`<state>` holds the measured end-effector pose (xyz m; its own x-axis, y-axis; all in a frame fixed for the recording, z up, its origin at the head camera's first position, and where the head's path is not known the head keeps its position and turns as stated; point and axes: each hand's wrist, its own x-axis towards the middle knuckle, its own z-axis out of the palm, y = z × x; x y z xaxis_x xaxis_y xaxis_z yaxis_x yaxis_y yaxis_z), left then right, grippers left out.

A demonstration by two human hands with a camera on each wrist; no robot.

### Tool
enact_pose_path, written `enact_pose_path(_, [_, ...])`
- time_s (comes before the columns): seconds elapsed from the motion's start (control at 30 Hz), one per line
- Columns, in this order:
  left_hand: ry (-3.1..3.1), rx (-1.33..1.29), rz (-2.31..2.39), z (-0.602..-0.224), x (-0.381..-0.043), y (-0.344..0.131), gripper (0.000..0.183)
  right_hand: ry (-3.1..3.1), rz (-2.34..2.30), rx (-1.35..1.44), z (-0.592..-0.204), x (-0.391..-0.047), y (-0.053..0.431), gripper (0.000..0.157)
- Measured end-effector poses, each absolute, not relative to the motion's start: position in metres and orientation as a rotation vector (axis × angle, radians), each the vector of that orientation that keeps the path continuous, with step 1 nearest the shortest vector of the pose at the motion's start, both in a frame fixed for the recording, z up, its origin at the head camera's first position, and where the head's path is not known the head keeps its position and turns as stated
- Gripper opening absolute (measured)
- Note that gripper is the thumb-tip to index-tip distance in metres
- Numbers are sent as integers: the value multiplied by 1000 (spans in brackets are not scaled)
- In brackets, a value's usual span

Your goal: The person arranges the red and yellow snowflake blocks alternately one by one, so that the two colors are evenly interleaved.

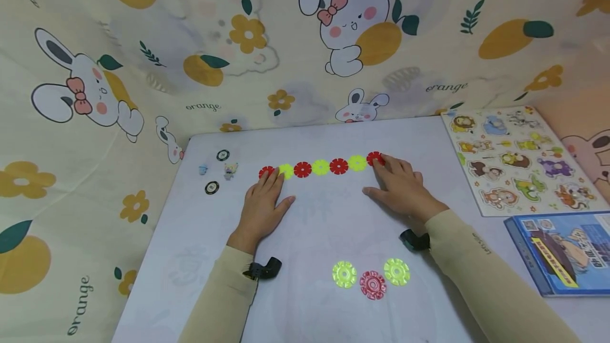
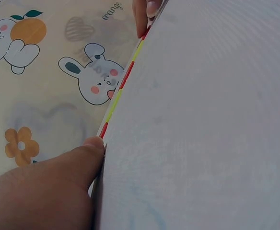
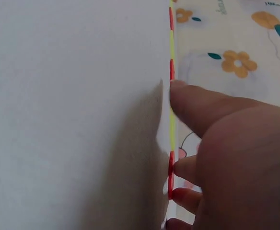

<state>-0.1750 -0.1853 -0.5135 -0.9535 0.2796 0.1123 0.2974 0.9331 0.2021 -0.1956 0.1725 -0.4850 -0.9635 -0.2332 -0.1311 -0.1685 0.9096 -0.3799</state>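
A row of flower-shaped discs, red and yellow-green by turns, lies across the back of the white table in the head view. My left hand (image 1: 261,202) rests palm down at the row's left end, its fingertips over a red disc (image 1: 267,172) and the edge of a yellow-green disc (image 1: 285,171). At the other end my right hand (image 1: 400,187) touches the last red disc (image 1: 375,159) with its fingertips. Both hands have their fingers extended and thumbs spread. Between them a red disc (image 1: 339,166) sits beside a yellow-green disc (image 1: 321,167).
Nearer the front lie two yellow-green discs (image 1: 344,274) and a red disc (image 1: 373,285). Black round pieces (image 1: 212,188) and small figures (image 1: 231,170) are at the back left. An animal puzzle board (image 1: 529,163) and a blue box (image 1: 562,253) occupy the right side.
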Motion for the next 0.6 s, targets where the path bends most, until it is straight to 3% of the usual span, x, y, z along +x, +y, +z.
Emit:
enact_pose_path(0.23, [-3009,-448,-334,-516,-175,-185,77,2896,-689,-270,-485,-192,174,96])
enact_pose_path(0.6, [-3014,-447,-323,-514,-174,-185,77,2362,-1580,-371,-465,-142,178,54])
